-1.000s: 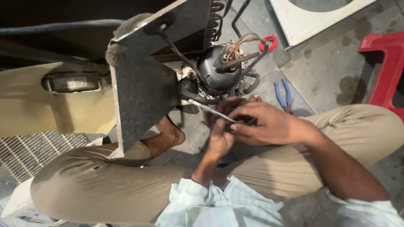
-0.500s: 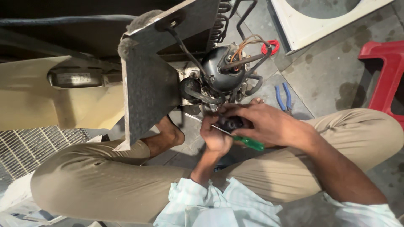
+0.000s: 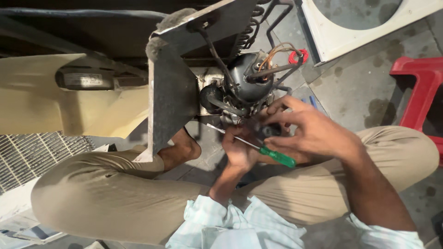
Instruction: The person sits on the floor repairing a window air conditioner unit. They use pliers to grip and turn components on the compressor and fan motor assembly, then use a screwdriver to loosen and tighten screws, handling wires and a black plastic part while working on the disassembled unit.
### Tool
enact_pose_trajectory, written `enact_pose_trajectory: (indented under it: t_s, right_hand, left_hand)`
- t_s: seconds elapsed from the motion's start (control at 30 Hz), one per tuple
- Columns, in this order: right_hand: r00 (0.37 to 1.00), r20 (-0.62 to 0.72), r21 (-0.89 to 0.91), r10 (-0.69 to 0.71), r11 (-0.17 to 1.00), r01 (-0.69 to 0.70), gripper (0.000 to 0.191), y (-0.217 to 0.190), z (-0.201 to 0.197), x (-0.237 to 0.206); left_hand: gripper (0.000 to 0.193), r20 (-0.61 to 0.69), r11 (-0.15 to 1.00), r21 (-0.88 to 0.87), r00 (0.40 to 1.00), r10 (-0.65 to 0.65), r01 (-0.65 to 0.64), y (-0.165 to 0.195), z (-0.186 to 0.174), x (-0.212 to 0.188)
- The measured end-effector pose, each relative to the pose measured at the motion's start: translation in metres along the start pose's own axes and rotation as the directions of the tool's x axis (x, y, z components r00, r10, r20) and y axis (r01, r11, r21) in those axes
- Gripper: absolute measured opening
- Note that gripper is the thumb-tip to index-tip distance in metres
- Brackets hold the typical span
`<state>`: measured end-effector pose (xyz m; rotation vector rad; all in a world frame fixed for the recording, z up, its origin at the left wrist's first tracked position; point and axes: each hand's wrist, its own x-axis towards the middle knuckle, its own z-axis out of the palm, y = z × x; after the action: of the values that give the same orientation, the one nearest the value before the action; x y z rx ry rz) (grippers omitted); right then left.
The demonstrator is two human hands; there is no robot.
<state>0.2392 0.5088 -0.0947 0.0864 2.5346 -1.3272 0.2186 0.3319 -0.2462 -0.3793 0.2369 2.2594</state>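
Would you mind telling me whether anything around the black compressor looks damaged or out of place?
The black dome-shaped compressor sits exposed, with a grey metal panel tilted askew beside it. A white fan cover lies detached on the floor. The green-handled screwdriver lies loosely across both hands. No spill is visible.

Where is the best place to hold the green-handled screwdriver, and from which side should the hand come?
Probably at the green handle, approached from the lower right. The screwdriver lies slanted, its thin metal shaft running up-left toward the compressor, so only the thick handle end gives a firm grip. The right hand is already beside it.
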Motion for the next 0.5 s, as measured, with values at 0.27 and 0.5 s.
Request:
enact_pose_trajectory:
  t_s: [0.27, 0.5]
  right_hand:
    - [0.847, -0.528, 0.282, 0.065, 0.954, 0.102, 0.039, 0.025, -0.008, 0.003]
    - [0.797, -0.584, -0.086, -0.151, 0.989, 0.124, 0.035, 0.034, -0.026, 0.061]
  left_hand:
    - [0.049, -0.033, 0.981, 0.124, 0.988, -0.149, 0.153, -0.001, -0.001, -0.001]
    - [0.043, -0.035, 0.977, 0.155, 0.989, -0.144, 0.148, -0.015, -0.018, 0.003]
